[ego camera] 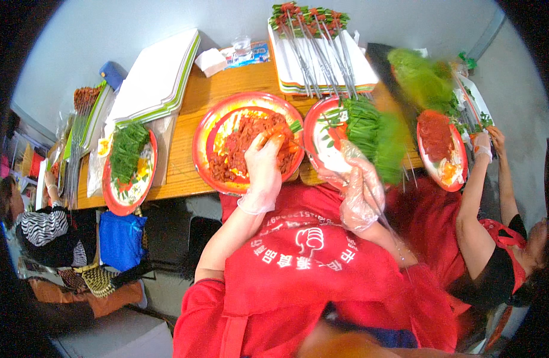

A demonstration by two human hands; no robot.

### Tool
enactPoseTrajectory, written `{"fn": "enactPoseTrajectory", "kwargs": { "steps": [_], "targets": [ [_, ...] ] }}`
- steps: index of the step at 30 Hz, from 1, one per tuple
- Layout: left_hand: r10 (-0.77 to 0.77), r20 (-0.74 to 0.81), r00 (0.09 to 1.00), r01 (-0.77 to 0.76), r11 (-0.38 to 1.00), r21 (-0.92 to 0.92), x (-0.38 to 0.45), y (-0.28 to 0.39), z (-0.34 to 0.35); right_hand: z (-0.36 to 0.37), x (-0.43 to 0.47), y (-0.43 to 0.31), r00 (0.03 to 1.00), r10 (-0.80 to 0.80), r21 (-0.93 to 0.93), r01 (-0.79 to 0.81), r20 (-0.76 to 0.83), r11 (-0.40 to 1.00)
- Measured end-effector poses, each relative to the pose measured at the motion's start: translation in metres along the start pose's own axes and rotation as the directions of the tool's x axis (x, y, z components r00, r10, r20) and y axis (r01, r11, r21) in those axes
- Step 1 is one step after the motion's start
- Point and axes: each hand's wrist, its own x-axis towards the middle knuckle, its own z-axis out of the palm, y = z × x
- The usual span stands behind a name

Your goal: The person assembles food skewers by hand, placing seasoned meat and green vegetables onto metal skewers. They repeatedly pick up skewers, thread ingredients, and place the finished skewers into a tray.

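Note:
My left hand (pixel 266 161), in a clear plastic glove, is over a red-rimmed plate (pixel 203 152) of diced raw red meat (pixel 243 143). Its fingers are closed on meat at the tip of a thin metal skewer (pixel 303 150), beside a short green stalk piece (pixel 296 126). My right hand (pixel 364 190), gloved too, grips metal skewers whose shafts run back along my forearm. Just beyond it, a second red-rimmed plate (pixel 313 134) carries a bundle of cut green stalks (pixel 361 127), partly blurred.
Loaded skewers (pixel 321 49) rest on stacked white trays (pixel 274 58) at the back. More trays (pixel 153 76) and a plate of greens (pixel 127 206) are leftward. At right, a co-worker's hands (pixel 484 143) work near a plate of red meat (pixel 463 174). Another person (pixel 44 228) sits far left.

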Motion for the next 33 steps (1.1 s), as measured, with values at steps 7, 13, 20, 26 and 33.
{"fn": "enactPoseTrajectory", "kwargs": {
  "steps": [7,13,20,26,33],
  "targets": [
    [0.010,-0.027,1.000,-0.012,0.996,-0.090,-0.007,0.003,0.007,0.007,-0.002,0.009,0.996,-0.085,-0.017,0.084,-0.028,0.996],
    [-0.019,0.005,1.000,0.020,0.995,-0.094,-0.006,0.001,0.007,0.011,-0.001,0.015,0.985,-0.168,-0.181,0.159,-0.033,0.970],
    [-0.052,0.061,0.997,0.055,0.997,-0.048,-0.015,-0.003,0.009,0.022,0.010,0.030,0.994,-0.109,-0.078,0.108,-0.006,0.991],
    [0.034,-0.009,0.999,-0.035,0.996,-0.087,0.004,0.024,0.007,-0.008,0.015,-0.006,0.952,-0.195,-0.604,0.300,0.236,0.738],
    [0.148,-0.004,0.989,-0.147,0.986,-0.072,0.035,0.034,-0.007,-0.088,0.010,-0.050,0.894,0.231,-0.362,-0.084,0.384,0.928]
  ]
}}
